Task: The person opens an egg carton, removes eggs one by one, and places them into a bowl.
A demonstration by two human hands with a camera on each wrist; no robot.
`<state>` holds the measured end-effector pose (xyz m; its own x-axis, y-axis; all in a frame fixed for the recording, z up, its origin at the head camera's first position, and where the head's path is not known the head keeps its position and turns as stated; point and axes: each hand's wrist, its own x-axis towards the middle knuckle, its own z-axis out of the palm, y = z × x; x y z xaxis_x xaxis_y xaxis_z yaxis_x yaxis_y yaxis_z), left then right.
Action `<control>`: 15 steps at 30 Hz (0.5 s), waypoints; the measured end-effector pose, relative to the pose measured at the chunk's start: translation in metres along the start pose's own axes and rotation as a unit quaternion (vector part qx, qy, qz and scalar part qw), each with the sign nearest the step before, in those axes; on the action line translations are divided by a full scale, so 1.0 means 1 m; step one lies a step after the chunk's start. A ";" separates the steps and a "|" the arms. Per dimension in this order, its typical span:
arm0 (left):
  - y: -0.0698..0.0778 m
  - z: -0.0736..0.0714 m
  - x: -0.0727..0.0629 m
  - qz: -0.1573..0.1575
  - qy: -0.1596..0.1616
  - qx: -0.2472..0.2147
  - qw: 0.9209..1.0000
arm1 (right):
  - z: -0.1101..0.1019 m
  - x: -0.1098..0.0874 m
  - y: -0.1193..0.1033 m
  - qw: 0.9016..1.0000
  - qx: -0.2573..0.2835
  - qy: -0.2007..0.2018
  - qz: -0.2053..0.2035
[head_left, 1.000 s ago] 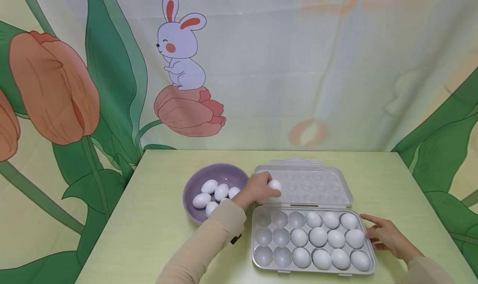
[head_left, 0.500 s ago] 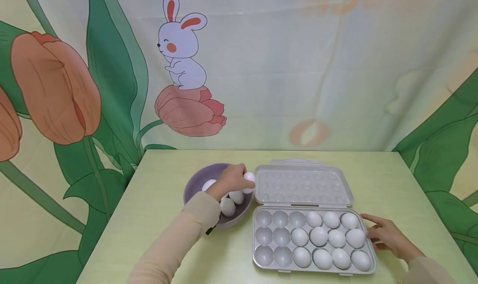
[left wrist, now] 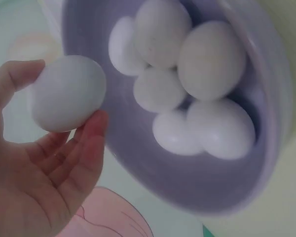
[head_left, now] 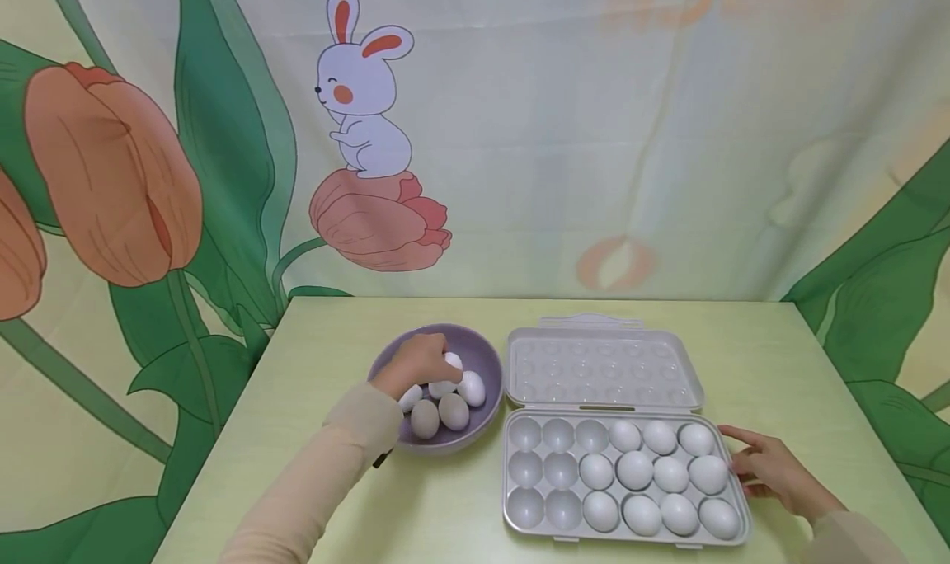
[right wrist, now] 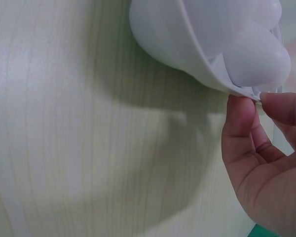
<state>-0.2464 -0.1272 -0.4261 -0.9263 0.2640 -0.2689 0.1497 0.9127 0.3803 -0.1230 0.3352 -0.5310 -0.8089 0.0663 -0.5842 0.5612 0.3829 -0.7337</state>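
An egg (left wrist: 69,93) is pinched between the thumb and fingers of my left hand (head_left: 417,362), over the purple bowl (left wrist: 123,133). Several loose white eggs (head_left: 454,412) lie in that bowl. To its right is an egg tray (head_left: 514,465), white or pale grey, with its clear lid (head_left: 604,370) laid open behind it. Eggs (head_left: 634,471) fill the tray's right side and middle, while hollows (head_left: 560,469) at the left hold none. My right hand (head_left: 775,473) pinches the tray's right rim between thumb and finger, as the right wrist view (right wrist: 237,91) shows.
All of this stands on a pale wood-grain table (head_left: 319,341). Behind the table's far edge hangs a cloth backdrop (head_left: 512,135) printed with a rabbit and tulips.
My left hand has moved left with the egg, from over the lid to above the bowl. The right hand has kept its grip on the tray, which looks unchanged.
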 end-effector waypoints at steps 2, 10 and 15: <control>-0.005 -0.001 -0.001 -0.007 -0.005 0.011 1.000 | 0.000 0.000 0.000 1.000 -0.001 -0.001 -0.002; -0.019 -0.002 -0.008 -0.027 -0.019 0.080 0.996 | 0.000 0.001 0.001 1.000 0.003 -0.003 -0.005; -0.022 -0.001 -0.015 -0.037 -0.018 0.093 0.995 | 0.000 0.001 0.002 1.000 0.004 -0.001 -0.007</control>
<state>-0.2360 -0.1519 -0.4294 -0.9246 0.2016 -0.3231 0.1459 0.9712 0.1883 -0.1226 0.3358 -0.5336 -0.8168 0.0585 -0.5740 0.5505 0.3769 -0.7450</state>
